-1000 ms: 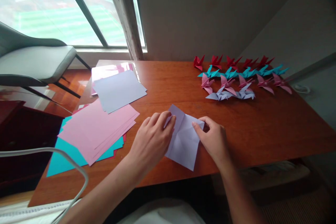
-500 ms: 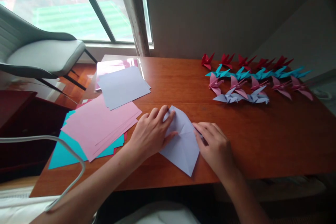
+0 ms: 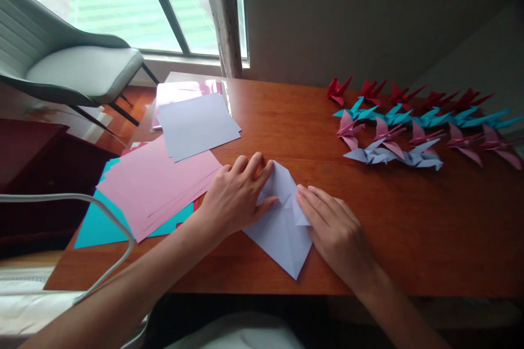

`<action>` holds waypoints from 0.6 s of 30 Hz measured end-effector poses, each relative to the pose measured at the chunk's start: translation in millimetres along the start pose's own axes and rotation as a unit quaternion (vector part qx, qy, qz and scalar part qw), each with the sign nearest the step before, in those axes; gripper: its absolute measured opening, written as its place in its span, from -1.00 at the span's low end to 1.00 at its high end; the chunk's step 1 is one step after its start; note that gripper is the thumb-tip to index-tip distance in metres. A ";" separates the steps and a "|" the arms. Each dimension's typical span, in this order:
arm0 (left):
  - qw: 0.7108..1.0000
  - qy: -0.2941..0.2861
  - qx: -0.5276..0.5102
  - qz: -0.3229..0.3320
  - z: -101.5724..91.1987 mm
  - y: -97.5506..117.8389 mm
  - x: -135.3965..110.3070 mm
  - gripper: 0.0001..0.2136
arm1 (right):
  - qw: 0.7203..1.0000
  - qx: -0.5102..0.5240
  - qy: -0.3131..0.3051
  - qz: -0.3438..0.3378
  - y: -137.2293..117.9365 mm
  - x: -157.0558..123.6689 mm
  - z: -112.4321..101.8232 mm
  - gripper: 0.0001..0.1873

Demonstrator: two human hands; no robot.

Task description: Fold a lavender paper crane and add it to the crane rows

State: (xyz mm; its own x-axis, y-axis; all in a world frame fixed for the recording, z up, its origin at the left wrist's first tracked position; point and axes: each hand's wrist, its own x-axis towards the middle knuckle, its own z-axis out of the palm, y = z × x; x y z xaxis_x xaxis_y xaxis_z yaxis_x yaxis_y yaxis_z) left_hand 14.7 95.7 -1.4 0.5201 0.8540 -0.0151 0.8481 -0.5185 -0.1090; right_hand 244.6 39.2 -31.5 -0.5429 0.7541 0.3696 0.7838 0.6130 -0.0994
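A pale lavender sheet of origami paper [image 3: 282, 242], partly folded and creased, lies on the table in front of me. My left hand [image 3: 239, 193] rests on its left side, thumb and fingers spread and pressing it down. On the right edge my right hand [image 3: 333, 223] has its fingers close together on a small folded-over flap [image 3: 301, 215]. Its thumb is hidden. Part of the sheet's left side is covered by my left hand.
Pink sheets [image 3: 159, 185] and turquoise sheets [image 3: 98, 223] are stacked at left, with lavender sheets [image 3: 198, 125] behind. Rows of folded paper cranes stand at right: red [image 3: 338, 91], turquoise [image 3: 356, 112], pink [image 3: 350, 130], lavender [image 3: 372, 154]. A white cable [image 3: 102, 207] arcs at left, near a chair [image 3: 82, 71].
My right hand has turned the sheet's right edge inward, and a flap now shows under its fingers. My left hand stays on the paper. The view has shifted slightly.
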 end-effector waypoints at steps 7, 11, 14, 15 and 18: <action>1.000 -0.019 0.014 0.005 -2.5 1.0 1.3 -0.37 | 0.997 -0.003 -0.009 -0.073 4.9 -0.3 -2.7 -0.60; 1.000 -0.020 0.017 0.004 -3.1 1.2 1.1 -0.39 | 0.995 -0.010 -0.020 -0.096 5.6 2.2 -5.5 -0.61; 1.000 -0.016 0.013 0.003 -3.2 1.2 0.9 -0.39 | 0.994 -0.011 -0.033 -0.104 5.6 3.9 -6.0 -0.60; 1.000 -0.015 0.010 0.003 -3.2 1.2 0.8 -0.39 | 0.994 -0.009 -0.038 -0.105 5.4 4.2 -5.8 -0.60; 1.000 -0.012 0.005 0.001 -3.0 1.4 0.8 -0.40 | 0.993 -0.005 -0.046 -0.109 4.8 4.2 -4.5 -0.60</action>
State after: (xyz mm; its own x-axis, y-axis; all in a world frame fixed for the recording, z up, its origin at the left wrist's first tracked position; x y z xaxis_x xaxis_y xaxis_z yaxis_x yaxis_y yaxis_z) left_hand 16.6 95.6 1.4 0.5195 0.8535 -0.0395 0.8458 -0.5203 -0.1180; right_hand 247.4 44.2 -26.3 -0.7245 0.6229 0.2950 0.6476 0.7618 -0.0181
